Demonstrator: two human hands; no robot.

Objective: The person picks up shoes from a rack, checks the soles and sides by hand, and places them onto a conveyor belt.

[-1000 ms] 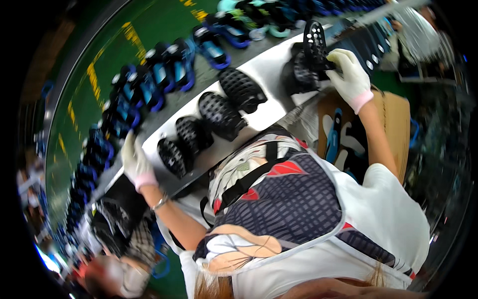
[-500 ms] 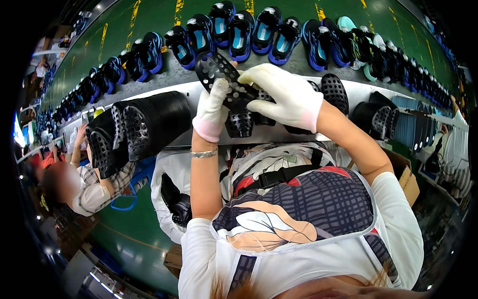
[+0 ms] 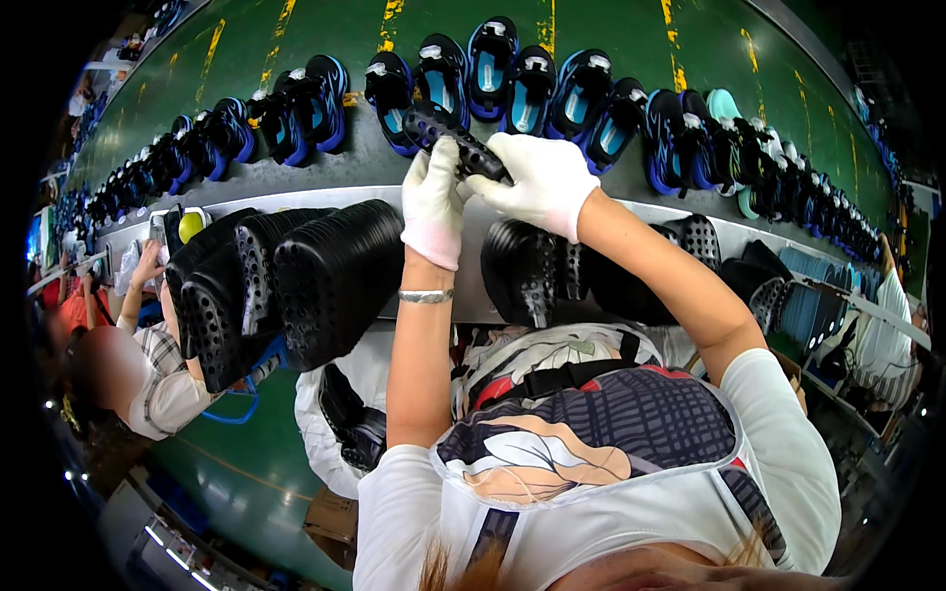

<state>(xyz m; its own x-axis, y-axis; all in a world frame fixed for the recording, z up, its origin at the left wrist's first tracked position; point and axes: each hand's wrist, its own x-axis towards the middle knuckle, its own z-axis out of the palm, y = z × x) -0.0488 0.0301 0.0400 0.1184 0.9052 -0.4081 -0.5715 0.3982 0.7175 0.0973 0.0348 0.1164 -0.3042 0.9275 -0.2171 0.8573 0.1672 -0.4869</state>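
Over the near edge of the line of shoes, I hold a black perforated shoe insert, shaped like a sole and dotted with round holes. My left hand, in a white glove, is closed around its near side with the thumb on top. My right hand, also gloved, pinches its right end, partly hidden by the fingers. Just beyond are black shoes with blue soles and light blue insides. Below my hands lies a stack of similar black inserts.
Larger stacks of black inserts lie on the bench at left, with more inserts at right. Beyond them are blue insoles. Shoes curve along a grey strip on both sides. A person in a checked shirt sits at left.
The insert has turned from showing its broad perforated face to a flatter, tilted position. My right hand has drawn in around its right end. The whole view has shifted slightly.
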